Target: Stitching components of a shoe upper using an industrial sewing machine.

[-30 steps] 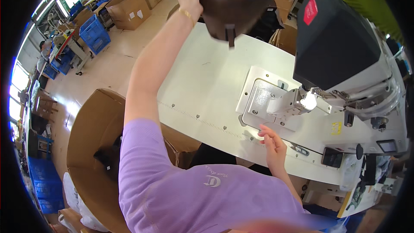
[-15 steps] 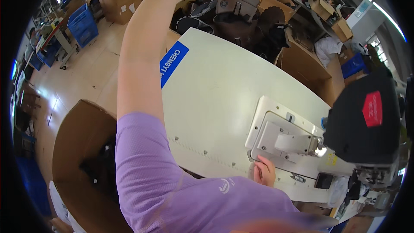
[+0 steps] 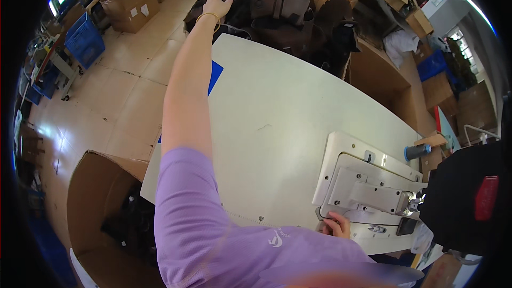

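Seen from the head camera, a person in a purple shirt (image 3: 194, 218) stretches the left hand (image 3: 217, 6) past the far left corner of a pale worktop (image 3: 256, 144), up against a pile of dark goods (image 3: 288, 37). A thin yellow band (image 3: 209, 17) circles the wrist. The left fingers point down toward the pile; whether they grip anything, one cannot tell. Just to their right, a brown bag (image 3: 293, 2) with a strap down its front lies on top of the pile, beyond the worktop's far edge.

The right hand (image 3: 337, 225) is at the near edge, fingers loosely curled beside the white plate (image 3: 341, 181) of a black-headed sewing machine (image 3: 461, 197); whether they hold anything is hidden. A spool (image 3: 418, 152) sits by the far edge, toward the right end, and a blue strip (image 3: 214, 77) marks the left edge beside the forearm. Outside the near left corner, an open carton (image 3: 88, 202) contains dark pieces (image 3: 125, 224). A blue crate (image 3: 84, 41) stands on the floor, well off the left edge.
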`<state>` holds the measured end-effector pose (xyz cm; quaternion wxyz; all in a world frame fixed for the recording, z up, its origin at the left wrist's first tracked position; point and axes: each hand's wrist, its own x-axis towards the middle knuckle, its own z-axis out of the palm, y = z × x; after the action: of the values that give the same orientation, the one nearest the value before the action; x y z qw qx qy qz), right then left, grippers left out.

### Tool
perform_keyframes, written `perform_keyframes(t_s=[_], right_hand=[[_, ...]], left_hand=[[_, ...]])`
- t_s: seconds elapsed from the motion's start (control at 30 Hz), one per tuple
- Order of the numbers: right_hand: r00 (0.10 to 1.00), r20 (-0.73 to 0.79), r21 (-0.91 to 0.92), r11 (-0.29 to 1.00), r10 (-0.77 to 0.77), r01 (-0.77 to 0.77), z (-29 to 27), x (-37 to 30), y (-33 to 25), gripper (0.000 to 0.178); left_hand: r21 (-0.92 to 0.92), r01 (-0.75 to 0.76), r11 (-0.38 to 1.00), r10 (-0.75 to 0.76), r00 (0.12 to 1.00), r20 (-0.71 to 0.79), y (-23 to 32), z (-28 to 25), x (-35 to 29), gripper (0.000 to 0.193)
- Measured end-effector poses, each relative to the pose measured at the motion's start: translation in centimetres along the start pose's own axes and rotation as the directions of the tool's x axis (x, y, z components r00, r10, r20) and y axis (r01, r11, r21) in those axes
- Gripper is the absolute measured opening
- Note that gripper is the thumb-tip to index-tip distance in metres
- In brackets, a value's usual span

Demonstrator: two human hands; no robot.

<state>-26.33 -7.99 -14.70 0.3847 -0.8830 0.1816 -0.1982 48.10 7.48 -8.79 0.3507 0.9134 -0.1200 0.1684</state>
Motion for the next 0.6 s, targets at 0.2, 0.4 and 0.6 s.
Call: perform_keyframes(t_s=[0.2,0.4,0.6], right_hand=[[0.998,-0.005,-0.056,0.997,-0.057,0.057,0.0,-0.4,0.5,0.032],[0.999,-0.047,-0.014,1.0,-0.019,0.018,0.1,0.2,0.0,0.029],[0.97,-0.018,-0.2,0.952,-0.241,0.232,-0.2,0.9,0.0,0.029]], left_hand=[[0.131,-0.357,0.925,0.378,0.9,-0.217,7.6,-0.7,-4.7,0.09],[0.301,-0.494,0.815,0.554,0.818,-0.157,16.4,1.6,-4.8,0.084],[0.41,-0.498,0.764,0.452,0.867,0.211,16.8,3.9,-5.9,0.111]])
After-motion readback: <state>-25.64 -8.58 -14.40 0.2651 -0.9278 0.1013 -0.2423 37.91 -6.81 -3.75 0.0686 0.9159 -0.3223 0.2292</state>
